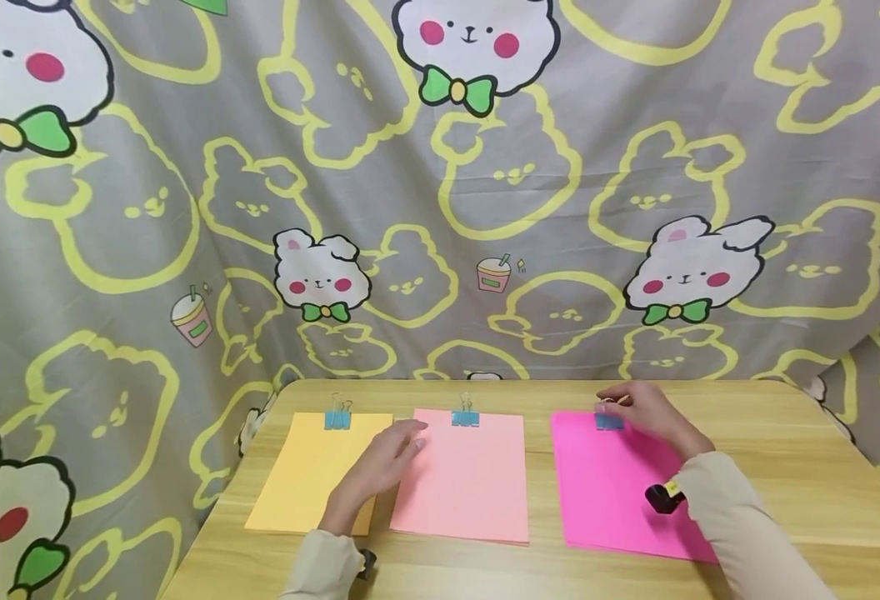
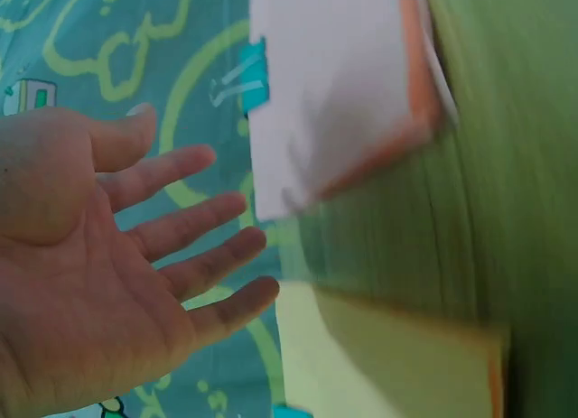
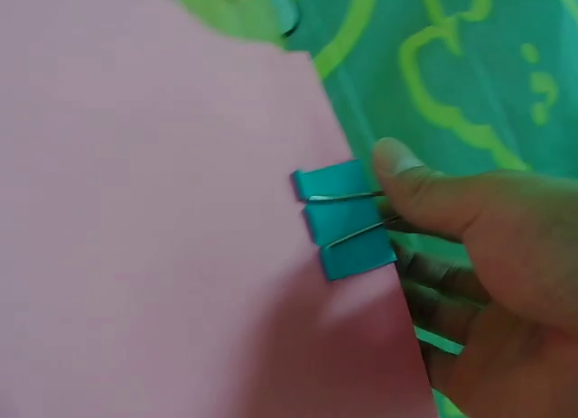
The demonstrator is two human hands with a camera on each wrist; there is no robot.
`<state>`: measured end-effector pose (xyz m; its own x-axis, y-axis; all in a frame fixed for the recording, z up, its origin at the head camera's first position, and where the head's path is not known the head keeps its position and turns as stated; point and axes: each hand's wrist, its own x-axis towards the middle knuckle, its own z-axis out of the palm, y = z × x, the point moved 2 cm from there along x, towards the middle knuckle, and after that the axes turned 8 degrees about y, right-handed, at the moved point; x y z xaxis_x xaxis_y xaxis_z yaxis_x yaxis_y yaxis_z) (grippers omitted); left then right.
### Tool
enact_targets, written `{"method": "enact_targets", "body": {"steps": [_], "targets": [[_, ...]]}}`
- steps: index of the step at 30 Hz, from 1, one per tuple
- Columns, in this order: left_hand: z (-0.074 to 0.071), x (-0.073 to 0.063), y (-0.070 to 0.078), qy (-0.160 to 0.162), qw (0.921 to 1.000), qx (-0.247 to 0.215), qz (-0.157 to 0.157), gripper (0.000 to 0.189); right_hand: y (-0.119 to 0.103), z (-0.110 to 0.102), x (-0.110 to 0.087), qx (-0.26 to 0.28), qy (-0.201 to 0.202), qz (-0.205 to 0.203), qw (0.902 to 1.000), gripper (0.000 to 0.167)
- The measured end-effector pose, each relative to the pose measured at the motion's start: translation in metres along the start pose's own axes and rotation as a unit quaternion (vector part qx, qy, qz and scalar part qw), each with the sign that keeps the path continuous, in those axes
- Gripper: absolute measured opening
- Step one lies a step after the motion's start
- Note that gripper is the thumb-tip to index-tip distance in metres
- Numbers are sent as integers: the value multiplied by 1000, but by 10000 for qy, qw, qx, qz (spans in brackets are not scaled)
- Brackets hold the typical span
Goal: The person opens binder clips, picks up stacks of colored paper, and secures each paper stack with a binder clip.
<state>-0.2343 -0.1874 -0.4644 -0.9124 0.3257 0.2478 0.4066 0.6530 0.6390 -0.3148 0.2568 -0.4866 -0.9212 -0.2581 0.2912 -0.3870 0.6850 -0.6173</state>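
My right hand (image 1: 650,412) pinches the wire handles of a blue binder clip (image 1: 609,421) at the top edge of a magenta paper stack (image 1: 605,492). In the right wrist view, that clip (image 3: 348,219) sits on the paper's edge, with the thumb over its handles and the other fingers behind. My left hand (image 1: 383,458) hovers between a yellow paper stack (image 1: 320,467) and a light pink paper stack (image 1: 470,483). Its fingers are spread and hold nothing, as the left wrist view shows the hand (image 2: 117,246) apart from the sheets.
Blue binder clips stand on the yellow stack (image 1: 338,419) and the light pink stack (image 1: 466,417), wire handles upright. All three stacks lie in a row on a wooden table (image 1: 807,483). Behind the table hangs a grey curtain (image 1: 425,192) with cartoon prints.
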Motion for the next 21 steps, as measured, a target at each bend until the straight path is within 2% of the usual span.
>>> {"method": "enact_targets", "body": {"steps": [4, 9, 14, 21], "targets": [[-6, -6, -11, 169, 9996, 228, 65, 41, 5, 11, 1, -39, 51, 59, 10000, 28], [-9, -6, -21, 326, 9969, 707, 82, 44, 4, 12, -6, 106, 54, 226, 9997, 28], [-15, 4, -22, 268, 9928, 1152, 165, 52, 2, 5, -14, -128, 231, 435, 9987, 42], [-26, 12, -30, 495, 9815, 1843, 159, 56, -5, -13, -38, -557, 544, 296, 9965, 66]]}}
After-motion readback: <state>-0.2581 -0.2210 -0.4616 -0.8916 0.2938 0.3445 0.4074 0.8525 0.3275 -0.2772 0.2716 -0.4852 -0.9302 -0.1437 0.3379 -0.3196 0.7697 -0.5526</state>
